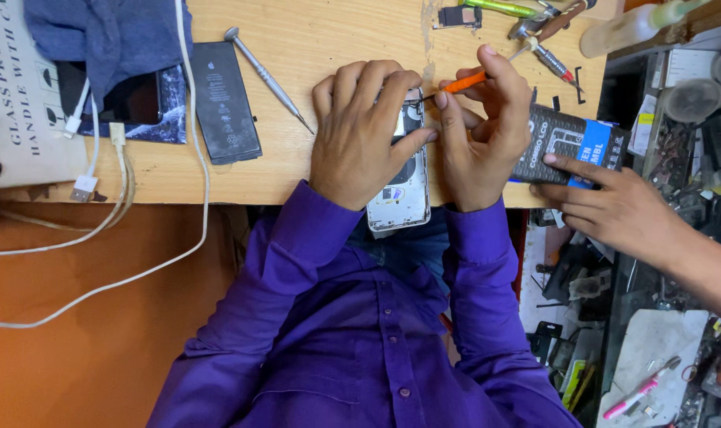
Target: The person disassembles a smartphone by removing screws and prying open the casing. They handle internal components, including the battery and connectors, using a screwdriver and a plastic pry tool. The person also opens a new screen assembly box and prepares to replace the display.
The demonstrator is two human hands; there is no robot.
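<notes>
An opened phone body (404,198) lies at the near edge of the wooden table (328,47), its silver shell partly over the edge. My left hand (364,131) rests on top of it, fingers curled over its upper part. My right hand (483,131) grips a small orange-handled screwdriver (465,82), whose tip points at the phone's upper right corner. Purple sleeves cover both my arms.
A black phone battery (224,101) and a metal screwdriver (267,78) lie to the left. White cables (122,170) hang off the table edge. Another person's hand (614,208) touches a black-and-blue box (570,144) at right. More tools (546,32) lie at the back.
</notes>
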